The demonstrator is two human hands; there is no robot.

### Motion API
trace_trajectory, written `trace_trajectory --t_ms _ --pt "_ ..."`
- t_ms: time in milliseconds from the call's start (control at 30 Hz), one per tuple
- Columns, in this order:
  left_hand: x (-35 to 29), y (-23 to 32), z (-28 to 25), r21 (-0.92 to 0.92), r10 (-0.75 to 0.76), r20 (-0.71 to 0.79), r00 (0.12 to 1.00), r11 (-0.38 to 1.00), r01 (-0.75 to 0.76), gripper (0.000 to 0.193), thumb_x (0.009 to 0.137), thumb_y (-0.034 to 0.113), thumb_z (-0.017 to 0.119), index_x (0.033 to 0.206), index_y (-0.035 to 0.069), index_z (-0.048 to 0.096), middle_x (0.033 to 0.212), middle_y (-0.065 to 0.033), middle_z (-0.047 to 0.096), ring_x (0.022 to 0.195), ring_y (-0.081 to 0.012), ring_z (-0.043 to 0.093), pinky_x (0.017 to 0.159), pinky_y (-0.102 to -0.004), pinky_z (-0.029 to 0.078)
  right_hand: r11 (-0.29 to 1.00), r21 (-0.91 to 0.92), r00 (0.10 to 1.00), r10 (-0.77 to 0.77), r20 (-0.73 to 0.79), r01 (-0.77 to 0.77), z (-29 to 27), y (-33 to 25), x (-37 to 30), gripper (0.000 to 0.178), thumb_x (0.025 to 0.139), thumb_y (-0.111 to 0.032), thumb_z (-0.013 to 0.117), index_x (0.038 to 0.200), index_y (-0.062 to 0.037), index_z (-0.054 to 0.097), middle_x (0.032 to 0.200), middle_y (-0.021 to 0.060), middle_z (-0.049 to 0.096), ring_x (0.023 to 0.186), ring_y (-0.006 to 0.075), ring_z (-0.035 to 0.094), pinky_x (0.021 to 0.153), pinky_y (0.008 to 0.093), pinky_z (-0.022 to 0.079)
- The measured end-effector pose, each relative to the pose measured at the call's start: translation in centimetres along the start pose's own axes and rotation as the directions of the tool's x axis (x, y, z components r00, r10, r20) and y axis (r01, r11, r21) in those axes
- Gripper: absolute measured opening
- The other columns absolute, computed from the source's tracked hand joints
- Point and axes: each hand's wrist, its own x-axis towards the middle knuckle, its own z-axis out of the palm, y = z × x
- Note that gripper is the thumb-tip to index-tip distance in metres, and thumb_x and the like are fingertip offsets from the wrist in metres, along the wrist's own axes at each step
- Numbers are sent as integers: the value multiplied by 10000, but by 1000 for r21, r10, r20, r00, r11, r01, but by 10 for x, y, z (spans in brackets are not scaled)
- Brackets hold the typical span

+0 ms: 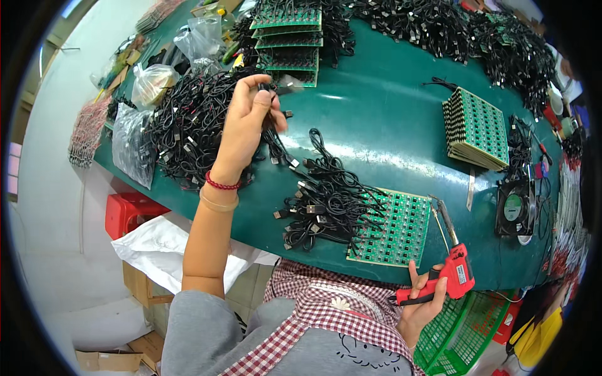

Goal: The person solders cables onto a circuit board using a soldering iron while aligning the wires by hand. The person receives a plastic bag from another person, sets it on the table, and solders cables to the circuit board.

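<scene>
My left hand (pixel 251 113) is raised over the left part of the bench, fingers closed around a black USB cable (pixel 271 135) that hangs down toward the bench. My right hand (pixel 419 310) grips a red soldering gun (pixel 459 276) by its handle near the front edge. The gun's tip points up, just beside the right edge of a green circuit board panel (pixel 401 229). Rows of small parts cover this panel. Black cables (pixel 323 200) run from its left side into a loose bundle with USB plugs.
A large heap of black cables (pixel 194 119) and plastic bags (pixel 133 141) lie left. Stacked panels (pixel 286 41) stand at the back, another stack (pixel 480 128) at right. A small fan (pixel 515 208) is at far right. Below sit a red stool (pixel 128 213) and green basket (pixel 451 332).
</scene>
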Motion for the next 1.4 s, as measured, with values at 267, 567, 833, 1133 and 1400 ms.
trace_trajectory --t_ms 267,567,833,1133,1400 --pt "-36 -35 -1 -575 -377 140 916 722 385 270 965 117 456 1157 -72 465 1229 -241 513 1182 -361 518 1023 -450 443 1000 11 999 2 53 -3 1 -2 -2 305 997 -306 400 1128 -40 470 601 29 480 430 89 397 1032 508 383" --pt "-53 -5 29 562 90 157 983 810 -164 188 904 20 539 1063 -42 618 940 -89 669 903 -134 637 791 -271 509 1000 11 998 5 70 -6 -6 -2 5 308 988 -292 419 1119 -16 463 594 47 490 425 102 422 1040 500 388" --pt "33 -76 71 774 194 428 883 426 -469 307 789 33 638 1091 22 582 964 -153 620 808 -303 618 720 -365 496 996 55 997 -77 16 76 -7 -12 -3 307 990 -294 411 1117 -19 456 593 49 490 409 105 421 1039 508 385" --pt "-24 12 70 590 225 373 900 691 -418 296 804 -62 574 1063 46 668 725 -15 537 593 -67 511 534 -207 445 990 56 991 -134 30 132 -26 -23 -1 310 995 -291 396 1118 -10 447 589 41 479 402 95 406 1022 510 400" --pt "-92 25 105 436 -102 309 945 899 -45 237 781 -55 612 991 17 696 711 -55 621 521 -75 586 498 -207 459 986 84 985 -153 78 147 -22 -23 -4 355 959 -301 471 1127 10 440 580 64 480 406 111 419 1014 538 400"
